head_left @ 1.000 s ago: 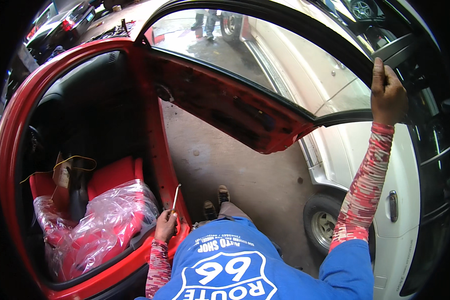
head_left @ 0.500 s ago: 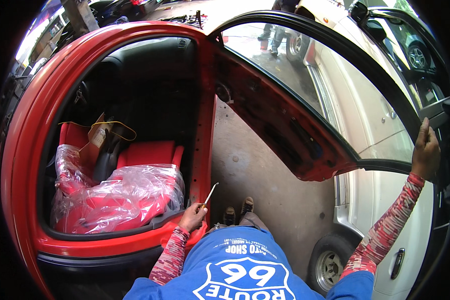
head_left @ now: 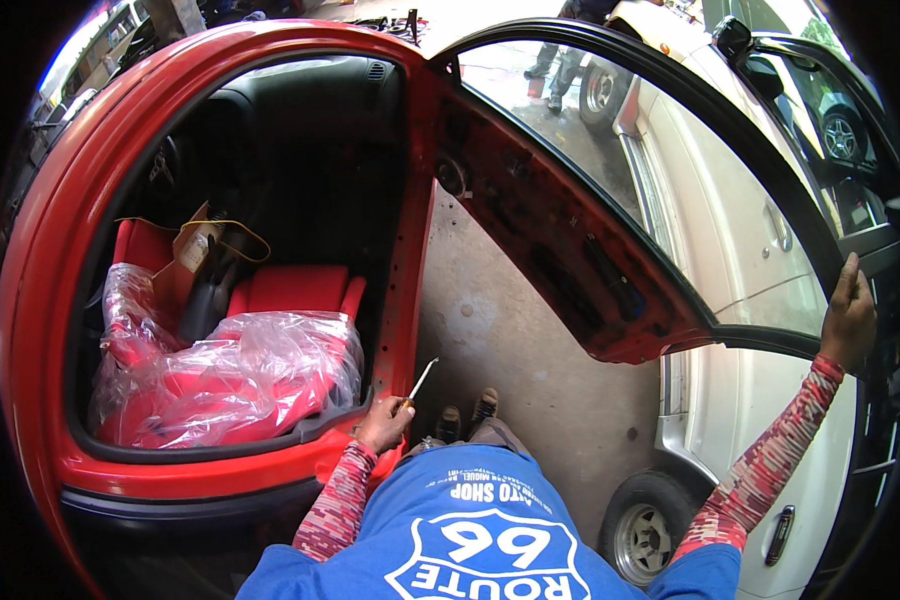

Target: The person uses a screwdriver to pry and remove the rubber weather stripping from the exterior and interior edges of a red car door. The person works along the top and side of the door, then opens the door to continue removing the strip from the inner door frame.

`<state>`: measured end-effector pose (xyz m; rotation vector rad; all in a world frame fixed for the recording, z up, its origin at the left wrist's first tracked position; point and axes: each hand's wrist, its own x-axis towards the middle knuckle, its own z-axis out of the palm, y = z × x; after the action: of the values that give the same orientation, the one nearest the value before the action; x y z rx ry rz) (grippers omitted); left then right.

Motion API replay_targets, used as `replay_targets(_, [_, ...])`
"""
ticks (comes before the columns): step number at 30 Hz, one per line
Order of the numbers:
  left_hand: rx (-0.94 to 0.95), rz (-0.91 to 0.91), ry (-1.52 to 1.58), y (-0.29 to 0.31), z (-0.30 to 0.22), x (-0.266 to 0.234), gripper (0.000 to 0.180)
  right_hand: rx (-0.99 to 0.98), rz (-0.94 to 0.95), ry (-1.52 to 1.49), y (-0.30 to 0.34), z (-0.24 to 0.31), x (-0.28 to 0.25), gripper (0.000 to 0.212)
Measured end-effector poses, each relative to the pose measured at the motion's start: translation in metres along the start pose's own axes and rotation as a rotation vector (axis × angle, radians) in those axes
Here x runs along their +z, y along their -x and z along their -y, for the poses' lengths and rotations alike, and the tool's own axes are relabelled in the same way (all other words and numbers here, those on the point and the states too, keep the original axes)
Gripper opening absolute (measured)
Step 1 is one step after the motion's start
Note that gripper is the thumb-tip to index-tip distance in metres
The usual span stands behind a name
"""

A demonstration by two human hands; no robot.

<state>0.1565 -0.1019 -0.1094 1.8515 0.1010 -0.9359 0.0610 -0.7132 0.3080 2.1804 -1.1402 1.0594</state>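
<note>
My left hand [head_left: 385,425] is closed around a screwdriver [head_left: 424,380] with a thin pale shaft and an orange-brown handle. Its tip points up and away, beside the sill of the red car [head_left: 40,300]. Out to the right, my right hand [head_left: 850,318] grips the rear edge of the open car door [head_left: 560,260] by its black window frame. The door's inner side is bare red and dark metal with no trim panel, and a round speaker sits near the hinge side.
Inside the red car are red seats [head_left: 295,290] under clear plastic and a cardboard piece [head_left: 183,265] with a yellow cord. A white vehicle [head_left: 770,400] stands close on the right. Another person's legs [head_left: 562,75] show through the door glass. Concrete floor [head_left: 510,320] lies between the cars.
The view has shifted slightly, so the red car sits a little lower and further left at its seats. Both hands keep their holds on the screwdriver and the door.
</note>
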Motion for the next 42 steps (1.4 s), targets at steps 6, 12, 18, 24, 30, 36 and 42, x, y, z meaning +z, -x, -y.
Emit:
replay_targets(6, [0.045,-0.013,-0.058,-0.007,0.014,0.003,0.039,0.008,-0.008,0.015,-0.001,0.002,-0.002,0.071])
replay_targets(12, [0.062,-0.024,-0.076,-0.011,0.022,0.004,0.041,0.01,-0.008,-0.002,-0.004,-0.002,0.003,0.071])
replay_targets(18, [-0.04,0.017,-0.013,-0.01,0.023,0.006,0.041,-0.015,-0.028,-0.019,-0.005,-0.008,0.009,0.072])
replay_targets(24, [-0.089,0.031,-0.012,-0.009,0.025,0.007,0.041,0.005,-0.029,0.019,-0.006,-0.012,0.013,0.074])
replay_targets(30, [-0.099,0.012,-0.04,-0.008,0.023,0.009,0.04,0.0,-0.05,0.017,-0.004,-0.009,0.009,0.074])
replay_targets(36, [-0.155,0.045,0.011,-0.006,0.019,0.009,0.04,0.008,-0.021,-0.012,-0.006,-0.01,0.009,0.072])
replay_targets(42, [-0.11,0.005,-0.089,-0.014,0.035,0.013,0.04,0.004,0.032,-0.069,-0.011,-0.024,0.019,0.069])
